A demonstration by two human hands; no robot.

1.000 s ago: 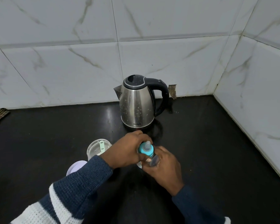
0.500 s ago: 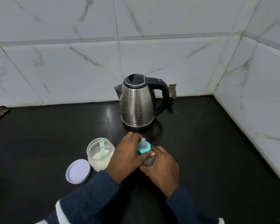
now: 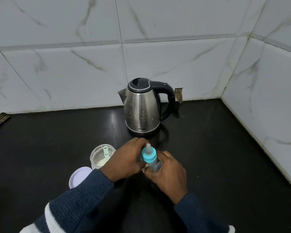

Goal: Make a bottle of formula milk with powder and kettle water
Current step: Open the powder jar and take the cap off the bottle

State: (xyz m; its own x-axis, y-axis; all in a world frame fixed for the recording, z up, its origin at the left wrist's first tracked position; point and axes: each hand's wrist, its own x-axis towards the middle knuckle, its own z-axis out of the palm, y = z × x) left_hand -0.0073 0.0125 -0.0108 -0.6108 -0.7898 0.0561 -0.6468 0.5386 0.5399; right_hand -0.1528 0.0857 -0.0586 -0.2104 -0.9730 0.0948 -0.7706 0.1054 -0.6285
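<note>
Single view, head-worn wide-angle camera: looks forward and steeply down from above onto a glossy black stone countertop (image 3: 208, 157), facing a corner of white marble-patterned wall tiles (image 3: 175, 64). Close range; both forearms enter from the bottom edge. Straight lines bow near the margins.

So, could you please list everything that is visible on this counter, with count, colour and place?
kettle: 1, steel with black lid and handle, back centre of counter
baby bottle: 1, clear with blue collar and teat, held in front of kettle
powder jar: 1, clear, open, white powder inside, left of bottle
scoop: 1, pale green, inside jar
jar lid: 1, pale lilac, on counter in front of jar
counter: 1, black
wall tiles: white marble
left hand: grips bottle
right hand: grips bottle
</note>
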